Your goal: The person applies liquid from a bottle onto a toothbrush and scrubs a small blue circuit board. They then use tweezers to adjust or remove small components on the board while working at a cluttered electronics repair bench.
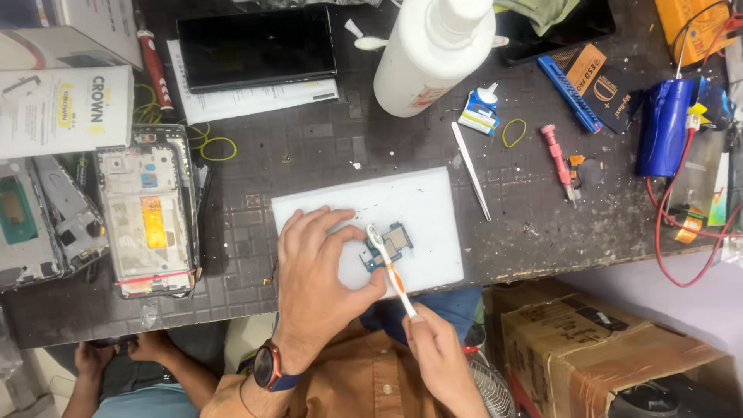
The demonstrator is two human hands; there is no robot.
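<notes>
My left hand [319, 267] rests on a white foam pad [422, 201] and pins a small blue circuit board [393, 244] with thumb and fingertips. A white and orange toothbrush [389, 267] is gripped in my right hand [435, 340]. Its bristle head lies on the left part of the board. A watch with a red rim sits on my left wrist.
An opened phone frame [149, 210] lies at the left, with a second one beside it. A large white bottle [433, 54], a dark tablet [255, 46], tweezers [470, 170], a pink screwdriver [559, 159] and a blue cylinder [664, 128] lie around. A cardboard box [596, 348] stands lower right. Another person's hands [116, 356] show lower left.
</notes>
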